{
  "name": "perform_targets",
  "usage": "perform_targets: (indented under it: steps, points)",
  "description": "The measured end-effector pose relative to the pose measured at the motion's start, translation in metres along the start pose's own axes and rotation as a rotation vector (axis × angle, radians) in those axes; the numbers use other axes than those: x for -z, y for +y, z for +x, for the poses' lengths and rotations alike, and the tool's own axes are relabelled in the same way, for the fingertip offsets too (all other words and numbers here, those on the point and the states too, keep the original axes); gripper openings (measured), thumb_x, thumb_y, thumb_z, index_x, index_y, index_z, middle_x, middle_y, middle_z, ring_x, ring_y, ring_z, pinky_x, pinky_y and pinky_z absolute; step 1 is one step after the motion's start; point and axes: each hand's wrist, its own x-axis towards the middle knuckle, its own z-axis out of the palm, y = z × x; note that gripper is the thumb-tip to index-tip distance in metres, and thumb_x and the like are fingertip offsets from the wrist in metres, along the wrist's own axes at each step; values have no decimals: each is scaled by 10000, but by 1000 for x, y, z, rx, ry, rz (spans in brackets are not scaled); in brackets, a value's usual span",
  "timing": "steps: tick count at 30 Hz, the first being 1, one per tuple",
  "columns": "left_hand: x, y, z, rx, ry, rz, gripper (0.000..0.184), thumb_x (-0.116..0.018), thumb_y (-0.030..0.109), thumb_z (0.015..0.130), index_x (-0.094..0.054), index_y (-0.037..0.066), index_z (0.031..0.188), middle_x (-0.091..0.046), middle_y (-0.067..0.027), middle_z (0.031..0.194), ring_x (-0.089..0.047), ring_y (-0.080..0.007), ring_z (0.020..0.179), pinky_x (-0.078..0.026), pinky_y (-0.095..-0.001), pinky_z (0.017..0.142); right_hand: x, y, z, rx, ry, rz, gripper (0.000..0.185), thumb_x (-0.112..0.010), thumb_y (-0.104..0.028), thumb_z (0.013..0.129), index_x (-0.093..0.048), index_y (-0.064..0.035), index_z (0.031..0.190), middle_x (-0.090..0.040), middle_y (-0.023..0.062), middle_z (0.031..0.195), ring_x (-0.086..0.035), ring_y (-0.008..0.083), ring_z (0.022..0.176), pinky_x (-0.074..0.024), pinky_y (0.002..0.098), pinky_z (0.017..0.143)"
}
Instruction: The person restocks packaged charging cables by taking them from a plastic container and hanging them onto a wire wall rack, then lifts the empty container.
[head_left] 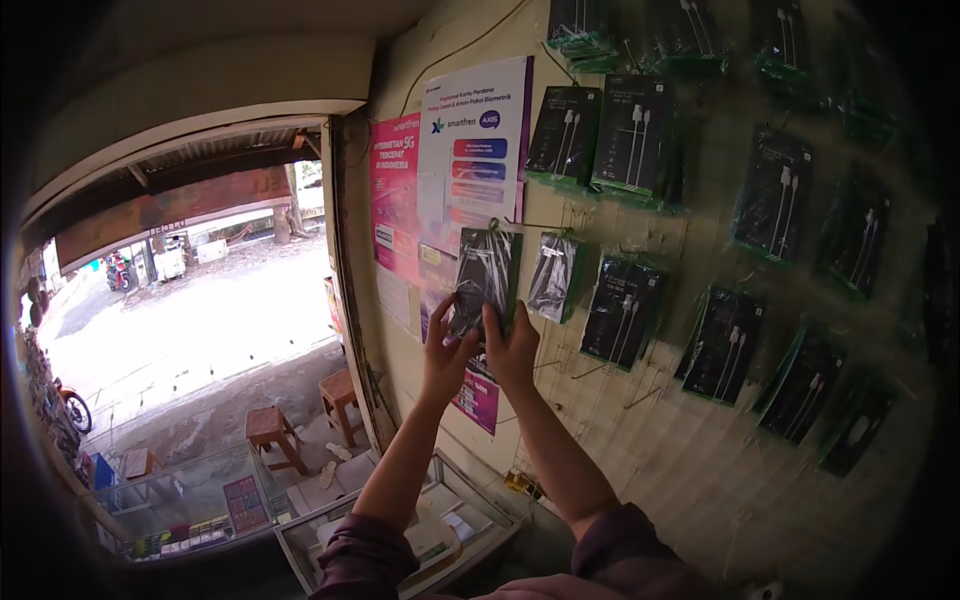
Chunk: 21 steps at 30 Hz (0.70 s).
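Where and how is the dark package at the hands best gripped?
Probably by the lower side edges of the dark package, coming from below, left hand on one edge and right hand on the other. It is roughly upright, flat and taller than wide, so its long sides offer opposed edges.

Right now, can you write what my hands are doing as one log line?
left hand: holding black pack | right hand: holding same pack | grip: lower part | behind: white poster
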Motion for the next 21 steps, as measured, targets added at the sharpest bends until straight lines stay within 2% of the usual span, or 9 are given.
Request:
perform_targets:
  steps: [4, 7, 11, 15, 17, 18, 20, 21]
  points:
    - [-6, -2, 16, 39, 10, -3, 628, -574, 26, 971, -274, 94, 1519, -565, -129, 1300, -625, -218, 1106, -603, -331, 834, -3, 9, 18, 25, 37, -63, 251, -662, -222, 939, -595, 15, 983, -662, 184, 735, -684, 322, 647, -499, 397, 576]
    - [-7, -9, 24, 59, 4, -68, 636, -590, 5, 956, -306, 92, 1518, -526, -145, 1319, -639, -213, 1072, -602, -316, 796, -3, 15, 25, 1, 40, -96, 252, -658, -226, 937, -600, 13, 991, -671, 195, 758, -697, 345, 694, -511, 407, 605]
    - [-9, -19, 24, 36, 36, -17, 621, -610, 12, 949, -340, 65, 1506, -571, -125, 1281, -643, -174, 1040, -589, -294, 798, -2, 20, 24, 1, 69, -136, 258, -652, -238, 937, -606, 9, 996, -678, 201, 781, -705, 368, 752, -521, 423, 637]
    - [-10, -32, 22, 69, 29, -7, 627, -630, 10, 942, -360, 60, 1505, -606, -115, 1258, -641, -141, 1014, -564, -274, 826, 7, 36, 24, -158, 40, -154, 304, -668, -288, 935, -620, 10, 979, -689, 186, 845, -701, 310, 784, -514, 402, 681]
    - [-14, -45, 30, 68, 5, -14, 630, -631, 7, 940, -363, 61, 1508, -609, -114, 1264, -640, -136, 1012, -554, -269, 838, 11, 56, 28, -135, 49, -201, 305, -658, -253, 942, -603, -8, 1114, -699, 165, 889, -702, 324, 799, -525, 405, 719]
    - [-18, -49, 35, 66, -20, -22, 634, -633, 3, 938, -367, 62, 1510, -612, -113, 1271, -638, -130, 1011, -543, -265, 850, 11, 59, 31, -136, 52, -205, 305, -658, -253, 942, -603, -8, 1114, -699, 165, 889, -702, 324, 799, -525, 405, 719]
    - [-26, -55, 45, 113, -56, -13, 623, -632, 0, 938, -382, 62, 1505, -611, -112, 1278, -636, -128, 1022, -536, -258, 853, 11, 64, 37, 6, 364, -112, 385, -635, -200, 954, -525, -37, 1285, -699, 155, 967, -696, 343, 833, -530, 392, 767]
    - [-30, -60, 50, 158, -88, 0, 613, -631, -2, 937, -396, 62, 1500, -609, -111, 1284, -633, -127, 1033, -529, -251, 857, 22, 68, 40, -145, 218, -55, 511, -606, -131, 947, -398, -37, 1404, -568, 241, 1269, -617, 443, 1075, -496, 451, 885]
